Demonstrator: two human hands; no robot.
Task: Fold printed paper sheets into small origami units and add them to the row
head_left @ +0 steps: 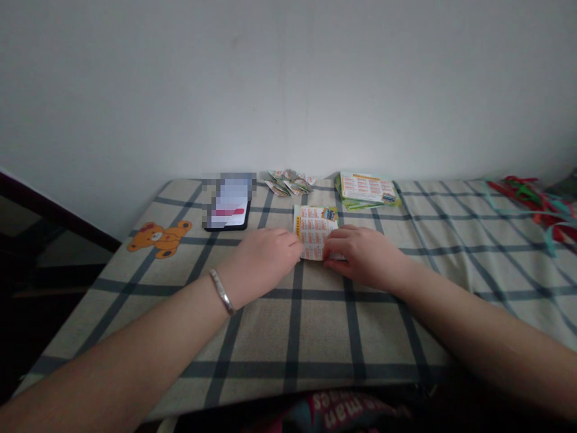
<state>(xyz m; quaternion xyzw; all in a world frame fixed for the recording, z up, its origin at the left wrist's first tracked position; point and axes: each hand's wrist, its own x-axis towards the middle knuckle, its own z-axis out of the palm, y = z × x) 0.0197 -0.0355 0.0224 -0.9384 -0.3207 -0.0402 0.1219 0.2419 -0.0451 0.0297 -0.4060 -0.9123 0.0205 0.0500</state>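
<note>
A small printed paper card (311,231) with rows of red text, a yellow strip and a small picture in its corner lies in front of me on the checked cloth. My left hand (270,255) has its fingers closed together at the card's lower left corner; the fingertips are partly hidden. From the other side, my right hand (360,255) curls its fingers and thumb over the card's lower right part, covering it. A silver bracelet (222,292) sits on my left wrist.
Behind the card are a pile of folded paper pieces (291,182) and a stack of similar cards (367,188), near the wall. A phone (232,207) and an orange bear cutout (160,239) lie to the left. Tangled coloured ribbons (536,201) are at far right.
</note>
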